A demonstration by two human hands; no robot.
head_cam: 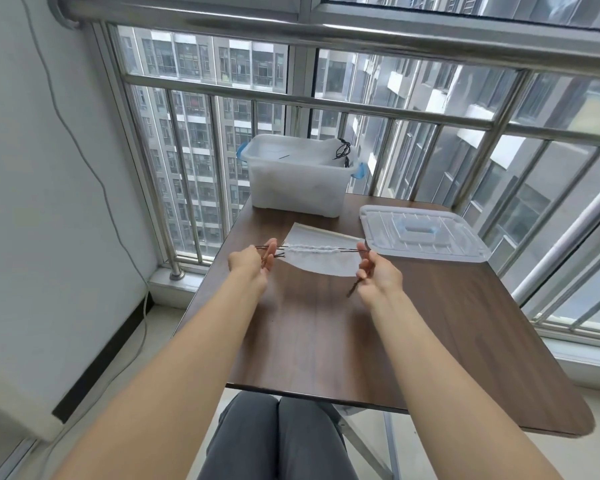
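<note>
Head view: knotted cord (312, 250), taut

Left hand (253, 263) and right hand (378, 273) pinch brown cord ends, white braided cord (312, 250) taut between them, above white sheet (321, 259) on worktop (430, 323); lidless bin (297, 178) behind sheet, lid (423, 233) right of sheet.

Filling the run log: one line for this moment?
cord stretched taut | left hand pinches one end | right hand pinches other end

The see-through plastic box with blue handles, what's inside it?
Inside the see-through plastic box, a tangle of black cords pokes up at its right end. Its frosted walls hide anything lower down.
</note>
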